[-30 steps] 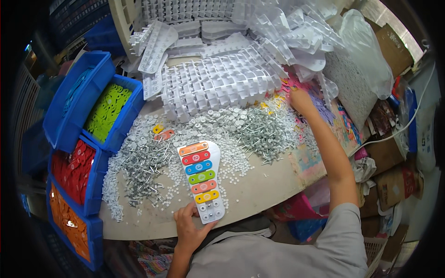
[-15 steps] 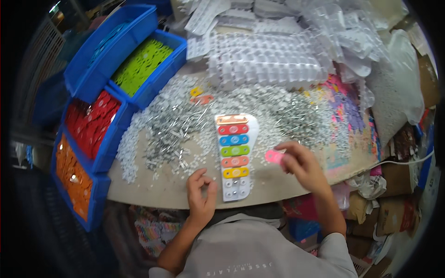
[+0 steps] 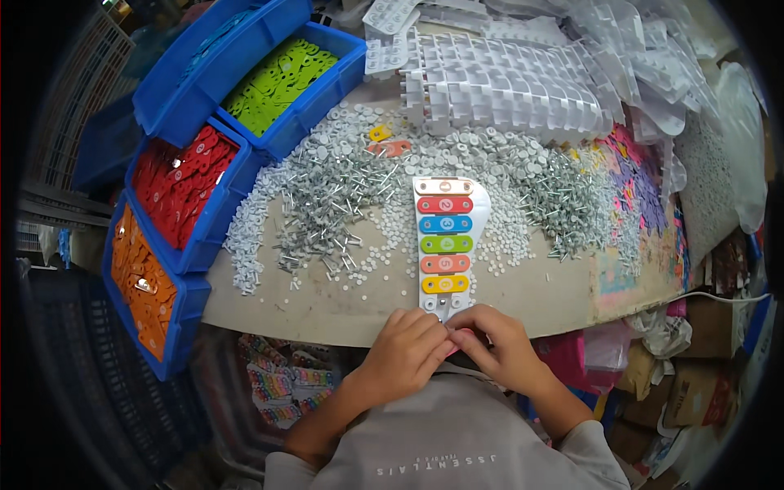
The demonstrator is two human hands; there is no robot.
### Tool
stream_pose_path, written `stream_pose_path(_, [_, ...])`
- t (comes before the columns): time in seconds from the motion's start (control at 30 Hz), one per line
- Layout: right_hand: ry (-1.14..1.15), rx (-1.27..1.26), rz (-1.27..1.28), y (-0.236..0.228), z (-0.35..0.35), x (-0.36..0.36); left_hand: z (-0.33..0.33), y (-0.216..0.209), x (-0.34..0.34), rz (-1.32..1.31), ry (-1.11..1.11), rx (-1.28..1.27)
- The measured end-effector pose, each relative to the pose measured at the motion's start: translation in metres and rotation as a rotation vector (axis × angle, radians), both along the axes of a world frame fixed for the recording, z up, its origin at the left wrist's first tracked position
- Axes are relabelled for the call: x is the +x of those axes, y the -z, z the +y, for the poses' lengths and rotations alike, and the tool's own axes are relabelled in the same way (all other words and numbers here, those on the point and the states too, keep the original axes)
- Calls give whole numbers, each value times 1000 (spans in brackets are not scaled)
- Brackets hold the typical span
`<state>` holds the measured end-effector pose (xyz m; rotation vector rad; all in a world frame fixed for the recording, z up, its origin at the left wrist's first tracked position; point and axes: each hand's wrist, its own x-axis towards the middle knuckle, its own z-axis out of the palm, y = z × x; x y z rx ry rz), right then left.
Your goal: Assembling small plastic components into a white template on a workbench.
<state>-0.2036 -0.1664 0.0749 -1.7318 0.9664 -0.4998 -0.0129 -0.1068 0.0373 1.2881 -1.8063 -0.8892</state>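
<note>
A white plastic base (image 3: 482,214), like that of a toy xylophone, lies on the table in front of me. Coloured bars cross it in a row, from a pale one (image 3: 443,187) at the far end to a yellow one (image 3: 445,284) nearer me. At its near end my left hand (image 3: 402,353) and my right hand (image 3: 500,349) meet, fingers bent and pinched together. Between them shows a bit of a small pink bar (image 3: 452,349), mostly hidden by the fingers. My hands cover the near tip of the base.
Blue bins (image 3: 192,265) at the left hold green, red, orange and blue pieces. Heaps of metal pins (image 3: 318,216) and white caps (image 3: 490,155) spread behind the base. Stacked white plastic bases (image 3: 506,86) stand at the back. Pink and purple pieces (image 3: 641,192) lie at the right.
My right hand has brought the pink bar left and toward me, to the base's near end. My left hand has moved right to meet it and closed. The view has shifted slightly.
</note>
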Motion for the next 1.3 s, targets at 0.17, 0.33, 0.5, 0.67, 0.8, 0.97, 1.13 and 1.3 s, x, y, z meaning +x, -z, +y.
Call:
stream_pose_path(0.17, [193, 105, -20, 16, -5, -1, -8, 14, 7, -82, -281, -19])
stream_pose_path(0.33, [209, -82, 66, 26, -9, 12, -10, 36, 0, -101, -416, 36])
stream_pose_path(0.5, [194, -280, 116, 32, -11, 13, -13, 42, -4, -110, -405, 20])
stream_pose_path(0.67, [161, -304, 204, 43, -20, 2, -13, 45, -1, -117, -441, 66])
stream_pose_path(0.8, [220, -122, 213, 55, -15, -7, -17, 43, -2, -69, -434, 65])
stream_pose_path(0.97, [358, -591, 263, 59, -44, -46, -4, 60, 2, 51, -482, 97])
stream_pose_path(1.13, [709, -964, 583, 31, -140, -158, 3, 68, 6, 258, -545, 131])
stream_pose_path(1.3, [761, -921, 828, 51, -192, -263, -2, 67, 5, 170, -513, 118])
